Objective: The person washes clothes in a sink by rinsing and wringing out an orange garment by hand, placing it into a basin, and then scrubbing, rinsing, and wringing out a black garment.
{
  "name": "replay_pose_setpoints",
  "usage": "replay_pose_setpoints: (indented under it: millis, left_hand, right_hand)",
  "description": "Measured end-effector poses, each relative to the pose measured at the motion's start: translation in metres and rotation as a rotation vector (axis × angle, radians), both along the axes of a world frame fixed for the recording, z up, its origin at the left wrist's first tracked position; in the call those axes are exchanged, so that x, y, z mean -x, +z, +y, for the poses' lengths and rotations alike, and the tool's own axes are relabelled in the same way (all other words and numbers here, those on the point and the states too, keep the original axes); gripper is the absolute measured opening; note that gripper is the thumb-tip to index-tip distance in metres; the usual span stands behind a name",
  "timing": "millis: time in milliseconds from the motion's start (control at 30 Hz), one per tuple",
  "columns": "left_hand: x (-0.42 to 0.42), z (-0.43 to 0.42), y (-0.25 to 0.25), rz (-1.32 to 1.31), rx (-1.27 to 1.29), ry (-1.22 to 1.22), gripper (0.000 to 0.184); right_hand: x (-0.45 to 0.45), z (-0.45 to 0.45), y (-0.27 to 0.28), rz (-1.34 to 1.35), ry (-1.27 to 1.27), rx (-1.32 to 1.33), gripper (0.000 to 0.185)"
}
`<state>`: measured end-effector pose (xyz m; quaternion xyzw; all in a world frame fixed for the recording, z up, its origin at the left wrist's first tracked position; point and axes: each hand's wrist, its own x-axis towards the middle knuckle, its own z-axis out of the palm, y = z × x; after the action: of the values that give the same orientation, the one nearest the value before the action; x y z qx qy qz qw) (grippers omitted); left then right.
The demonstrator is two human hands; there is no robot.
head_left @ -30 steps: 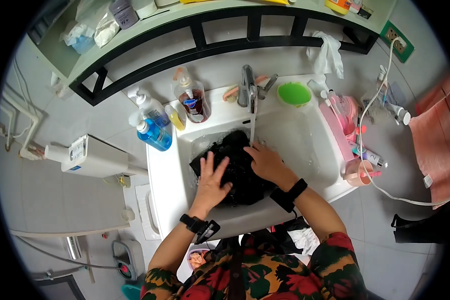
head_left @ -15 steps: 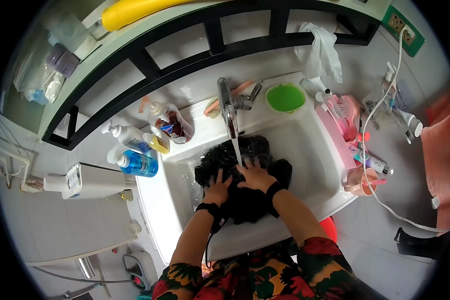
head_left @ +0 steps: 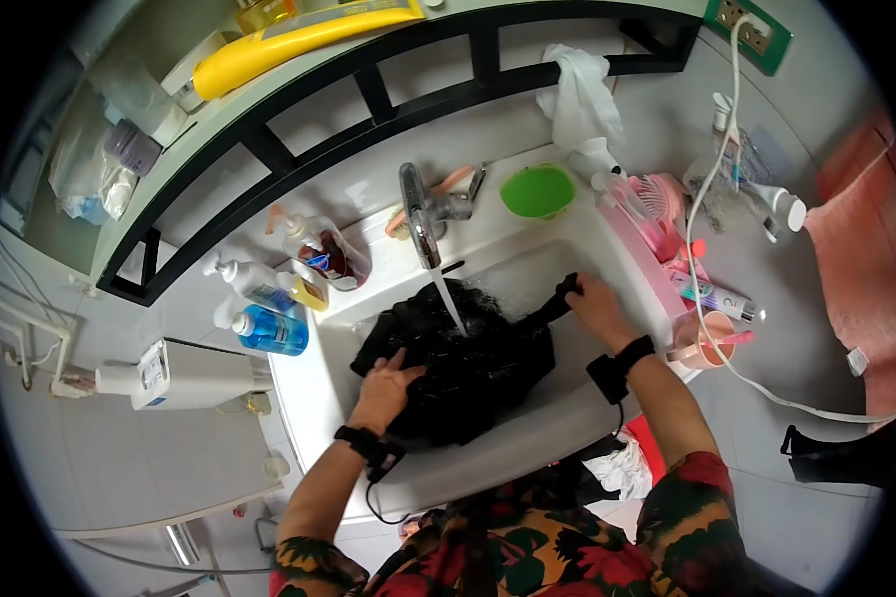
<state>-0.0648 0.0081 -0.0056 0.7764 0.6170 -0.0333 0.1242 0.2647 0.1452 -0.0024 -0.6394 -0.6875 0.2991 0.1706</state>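
Observation:
A soaked black garment (head_left: 468,383) lies bunched in the white sink (head_left: 592,383), under water running from the chrome faucet (head_left: 420,214). My left hand (head_left: 380,393) rests on its near left side, fingers apart and stretched over the wet cloth. At the right, my right hand (head_left: 597,308) pinches the end of a narrow black part of the garment and holds it up toward the basin's right side. This strip stretches from the hand down to the main bundle. Each wrist wears a black band.
A clear pump bottle (head_left: 324,254), a white pump bottle (head_left: 254,284) and a blue bottle (head_left: 272,328) stand at the sink's left. A green soap dish (head_left: 538,191) sits on the back ledge. A pink cup (head_left: 695,343) and a white cable (head_left: 702,279) are at the right.
My right hand has moved right from the middle of the cloth and lifted a strip of it. My left hand has shifted left. The garment is more spread out, and the view has turned slightly.

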Motion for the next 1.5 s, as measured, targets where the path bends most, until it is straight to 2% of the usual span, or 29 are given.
replay_pose_setpoints:
  millis: [33, 133, 167, 200, 267, 333, 400, 433, 467, 533, 567, 600, 633, 667, 733, 800, 867, 900, 933, 1000, 1133, 1200, 1233, 1300, 1333, 1367, 1433, 1467, 1500]
  left_hand:
    - [0.001, -0.001, 0.01, -0.085, -0.135, -0.001, 0.041]
    - [0.008, 0.004, 0.038, -0.068, -0.13, 0.02, 0.034]
    - [0.008, 0.006, 0.043, -0.063, -0.13, 0.011, 0.034]
    - [0.009, 0.008, 0.047, -0.024, -0.043, 0.05, 0.034]
    - [0.006, 0.012, 0.048, 0.02, 0.044, 0.092, 0.035]
    - [-0.011, 0.021, 0.036, 0.025, -0.121, 0.028, 0.035]
    - [-0.03, 0.043, 0.01, -0.232, -0.135, 0.015, 0.045]
    - [-0.04, 0.053, -0.007, -0.235, -0.113, 0.042, 0.051]
    - [-0.053, 0.057, -0.021, -0.128, -0.098, 0.097, 0.054]
    - [-0.089, 0.062, -0.006, 0.051, 0.022, 0.181, 0.042]
    - [-0.096, 0.063, -0.023, 0.061, 0.015, 0.173, 0.034]
    - [-0.1, 0.062, -0.044, 0.072, 0.009, 0.167, 0.027]
    - [-0.11, 0.06, -0.043, 0.086, 0.044, 0.193, 0.019]
    - [-0.115, 0.052, -0.04, 0.011, 0.018, 0.158, 0.021]
    - [-0.124, 0.05, -0.011, -0.454, 0.206, 0.195, 0.023]
    - [-0.13, 0.054, 0.026, -0.633, 0.227, 0.261, 0.025]
    - [-0.124, 0.067, 0.047, -0.882, 0.313, 0.352, 0.018]
    - [-0.123, 0.073, 0.061, -0.977, 0.277, 0.357, 0.015]
    - [-0.124, 0.076, 0.08, -1.073, 0.238, 0.363, 0.012]
    - [-0.132, 0.077, 0.13, -1.166, 0.189, 0.409, 0.009]
    - [-0.147, 0.07, 0.198, -1.219, -0.145, 0.254, 0.014]
    - [-0.15, 0.069, 0.203, -1.275, -0.225, 0.271, 0.014]
    - [-0.152, 0.068, 0.204, -1.331, -0.305, 0.296, 0.014]
    - [-0.155, 0.072, 0.192, -1.393, -0.315, 0.289, 0.013]
    - [-0.156, 0.075, 0.181, -1.454, -0.322, 0.281, 0.013]
    - [-0.155, 0.077, 0.168, -1.318, -0.344, 0.276, 0.012]
    - [-0.145, 0.089, 0.112, -1.296, -0.312, 0.339, 0.012]
    - [-0.139, 0.092, 0.081, -1.303, -0.29, 0.389, 0.013]
    - [-0.133, 0.091, 0.057, -1.215, -0.213, 0.451, 0.014]
  right_hand:
    - [-0.004, -0.001, 0.015, -0.007, 0.006, -0.027, 0.023]
    - [-0.003, -0.001, 0.024, -0.016, -0.004, -0.09, 0.025]
    - [-0.001, 0.003, 0.021, 0.052, -0.131, -0.136, 0.025]
    - [0.0, 0.006, 0.02, 0.12, -0.257, -0.18, 0.026]
    - [0.0, 0.01, 0.02, 0.15, -0.286, -0.227, 0.025]
    - [0.004, 0.01, 0.016, 0.176, -0.308, -0.268, 0.025]
    - [0.012, 0.007, 0.01, 0.056, -0.11, -0.266, 0.025]
    - [0.019, 0.0, 0.013, 0.013, -0.072, -0.253, 0.028]
    - [0.025, -0.002, 0.012, 0.009, -0.071, -0.252, 0.028]
    - [0.036, -0.007, 0.005, 0.016, 0.247, -0.095, 0.039]
    - [0.041, -0.01, -0.009, 0.015, 0.249, -0.092, 0.039]
    - [0.047, -0.015, -0.031, 0.032, 0.361, -0.129, 0.043]
    - [0.054, -0.02, -0.037, 0.051, 0.472, -0.167, 0.048]
    - [0.057, -0.026, -0.041, 0.056, 0.472, -0.168, 0.048]
    - [0.062, -0.037, -0.031, -0.247, 0.514, -0.015, 0.054]
    - [0.054, -0.037, -0.034, -0.238, 0.514, -0.044, 0.05]
    - [0.044, -0.026, -0.011, -0.151, 0.456, 0.236, 0.048]
    - [0.036, -0.022, -0.02, 0.029, 0.389, 0.147, 0.042]
    - [0.031, -0.018, -0.009, 0.024, 0.389, 0.141, 0.042]
    - [0.02, -0.013, 0.035, 0.293, 0.194, 0.055, 0.04]
    - [0.011, -0.017, 0.11, 0.428, 0.058, -0.121, 0.039]
    - [0.012, -0.018, 0.12, 0.891, -0.007, -0.257, 0.039]
    - [0.012, -0.02, 0.115, 0.891, -0.006, -0.259, 0.039]
    - [0.014, -0.026, 0.086, 0.531, -0.003, -0.296, 0.043]
    - [0.014, -0.023, 0.051, 0.559, 0.024, -0.196, 0.045]
    - [0.012, -0.021, 0.019, 0.587, 0.05, -0.096, 0.047]
    - [0.005, -0.024, 0.002, 0.322, 0.001, 0.03, 0.039]
    - [0.0, -0.024, -0.004, 0.322, 0.004, 0.038, 0.039]
    - [-0.007, -0.024, -0.01, 0.059, 0.021, 0.085, 0.031]
